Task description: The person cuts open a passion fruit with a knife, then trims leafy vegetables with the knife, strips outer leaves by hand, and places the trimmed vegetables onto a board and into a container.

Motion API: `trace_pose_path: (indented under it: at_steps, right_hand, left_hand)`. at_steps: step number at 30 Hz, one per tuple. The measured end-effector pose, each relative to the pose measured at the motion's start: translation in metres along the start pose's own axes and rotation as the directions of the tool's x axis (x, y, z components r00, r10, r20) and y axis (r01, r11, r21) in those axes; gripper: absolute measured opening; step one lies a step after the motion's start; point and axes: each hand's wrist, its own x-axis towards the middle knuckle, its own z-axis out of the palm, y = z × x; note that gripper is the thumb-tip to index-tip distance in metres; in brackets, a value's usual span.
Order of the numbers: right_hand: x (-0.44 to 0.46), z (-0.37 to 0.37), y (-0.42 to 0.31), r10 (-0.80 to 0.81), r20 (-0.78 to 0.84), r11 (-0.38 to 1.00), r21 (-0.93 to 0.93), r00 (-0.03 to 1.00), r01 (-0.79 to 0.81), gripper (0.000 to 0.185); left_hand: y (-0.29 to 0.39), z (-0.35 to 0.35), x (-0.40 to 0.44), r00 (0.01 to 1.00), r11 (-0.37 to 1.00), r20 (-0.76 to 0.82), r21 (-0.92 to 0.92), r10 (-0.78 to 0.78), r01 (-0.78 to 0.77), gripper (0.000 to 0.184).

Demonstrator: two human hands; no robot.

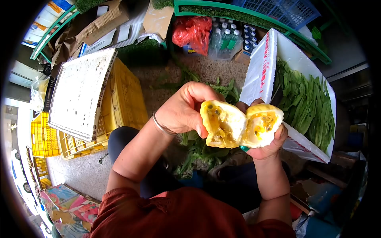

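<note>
The left grip [186,107] pinches one half of the yellow fruit [212,133], thumb against the rind. The right grip [272,143] clasps the other half from below and behind, fingers and thumb bent around its outer side. The fruit is held up in front of the body, over the floor, split wide, its halves touching at the middle. The rind is lumpy and yellow; inside, a thick, pale, spongy lining surrounds wet, glossy pulp with dark seeds showing in the left half.

A smooth, thin metal bangle [162,126] circles the left wrist, and a soft, creased rust-red shirt [174,216] covers the torso. Beneath the fruit, limp leaves [202,156] lie heaped on the rough, speckled floor [154,73].

To the right, a white foam box [256,69] with straight walls and red print holds long, ribbed greens [303,99]. To the left, a flat, specked white board [81,91] leans over a yellow plastic crate [129,95] with a slotted side. Farther off are a crinkled red bag [192,31], clear-walled bottles [228,39] and a corrugated carton [104,24]
</note>
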Motion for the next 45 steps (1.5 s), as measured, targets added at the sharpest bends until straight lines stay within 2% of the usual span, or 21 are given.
trace_pose_path:
  at_steps: [5, 9, 13, 16, 18, 20, 23, 25, 26, 27, 31, 32, 34, 35, 36, 37, 38, 40, 41, 42, 45]
  right_hand:
    - [0.0, 0.006, 0.003, -0.044, 0.084, 0.999, -0.021, 0.995, 0.046, 0.066]
    - [-0.016, 0.031, 0.008, -0.027, 0.232, 0.986, -0.155, 0.972, 0.065, 0.051]
    - [-0.002, 0.056, 0.017, -0.052, 0.556, 0.997, -0.026, 0.83, 0.079, 0.048]
    - [0.004, 0.063, 0.021, -0.085, 0.643, 0.996, 0.05, 0.761, 0.069, 0.046]
    - [0.006, 0.062, 0.026, -0.117, 0.67, 0.993, 0.1, 0.733, 0.066, 0.046]
    - [0.007, 0.061, 0.035, -0.166, 0.694, 0.984, 0.16, 0.7, 0.075, 0.045]
    - [0.009, 0.06, 0.068, -0.525, 0.621, 0.845, 0.463, 0.582, 0.268, 0.044]
    - [0.004, 0.062, 0.054, -0.609, 0.523, 0.785, 0.501, 0.596, 0.363, 0.045]
    - [-0.001, 0.06, 0.019, -0.214, 0.622, 0.977, 0.155, 0.753, 0.15, 0.034]
    - [-0.004, 0.058, 0.001, 0.214, 0.559, 0.972, -0.204, 0.801, -0.117, 0.024]
    - [0.002, 0.044, 0.023, 0.201, 0.663, 0.976, -0.2, 0.721, -0.087, 0.023]
    - [0.01, 0.047, 0.053, -0.203, 0.716, 0.978, 0.187, 0.667, 0.097, 0.031]
    - [0.006, 0.046, 0.054, -0.584, 0.595, 0.795, 0.555, 0.552, 0.244, 0.04]
    - [-0.006, 0.043, 0.024, -0.219, 0.614, 0.97, 0.222, 0.758, 0.1, 0.032]
    - [-0.012, 0.041, 0.013, -0.06, 0.527, 0.998, 0.048, 0.848, 0.04, 0.035]
    - [-0.019, 0.038, 0.017, -0.01, 0.345, 0.998, -0.048, 0.938, 0.028, 0.038]
    - [-0.022, 0.033, 0.016, 0.006, 0.155, 0.996, -0.09, 0.988, 0.008, 0.041]
    - [-0.017, 0.011, 0.003, 0.059, -0.092, 0.997, -0.043, 0.994, -0.063, 0.051]
    - [-0.013, 0.0, -0.004, 0.091, -0.17, 0.996, 0.023, 0.981, -0.088, 0.058]
    - [-0.006, -0.001, -0.004, 0.033, -0.181, 0.997, -0.066, 0.983, -0.046, 0.056]
    - [-0.004, -0.012, -0.007, 0.031, -0.181, 0.983, -0.172, 0.983, -0.063, 0.046]
  left_hand:
    - [0.002, 0.004, 0.001, 0.999, 0.999, 0.04, 0.049, -0.006, 0.004, 0.038]
    - [0.008, 0.037, 0.005, 0.942, 0.996, 0.331, 0.086, -0.056, 0.029, 0.036]
    - [0.005, 0.066, 0.014, 0.756, 0.97, 0.649, 0.12, 0.083, -0.21, 0.017]
    - [-0.009, 0.081, 0.006, 0.732, 0.926, 0.637, 0.074, 0.242, -0.371, 0.016]
    - [0.0, 0.08, 0.003, 0.733, 0.967, 0.676, 0.124, 0.081, -0.221, 0.026]
    - [0.003, 0.081, 0.003, 0.761, 0.963, 0.638, 0.115, 0.117, -0.244, 0.022]
    - [0.003, 0.085, -0.001, 0.794, 0.957, 0.585, 0.1, 0.166, -0.274, 0.019]
    - [0.002, 0.085, -0.003, 0.801, 0.955, 0.569, 0.088, 0.186, -0.284, 0.019]
    - [0.002, 0.085, -0.004, 0.805, 0.955, 0.565, 0.091, 0.183, -0.281, 0.019]
    - [0.001, 0.084, -0.004, 0.807, 0.956, 0.562, 0.091, 0.182, -0.279, 0.018]
    - [-0.006, 0.081, -0.002, 0.778, 0.922, 0.565, 0.076, 0.274, -0.379, 0.018]
    - [-0.003, 0.08, 0.0, 0.776, 0.921, 0.58, 0.105, 0.249, -0.374, 0.017]
    - [0.004, 0.075, 0.002, 0.78, 0.925, 0.584, 0.125, 0.224, -0.36, 0.016]
    - [0.011, 0.07, 0.005, 0.761, 0.948, 0.64, 0.168, 0.103, -0.269, 0.016]
    - [0.013, 0.061, 0.008, 0.758, 0.963, 0.651, 0.181, 0.035, -0.2, 0.017]
    - [0.016, 0.052, 0.01, 0.751, 0.971, 0.66, 0.198, -0.033, -0.131, 0.019]
    - [0.014, 0.04, 0.004, 0.881, 0.984, 0.471, 0.173, -0.039, -0.05, 0.021]
    - [0.013, 0.008, -0.012, 0.997, 0.988, -0.001, 0.134, -0.081, 0.08, 0.024]
    - [0.005, -0.003, -0.006, 0.996, 0.997, -0.063, 0.052, 0.066, -0.063, 0.024]
    - [0.01, -0.006, -0.007, 0.986, 0.999, -0.166, 0.027, -0.034, 0.039, 0.025]
    - [0.01, -0.011, -0.009, 0.981, 0.988, -0.162, 0.1, -0.103, 0.12, 0.024]
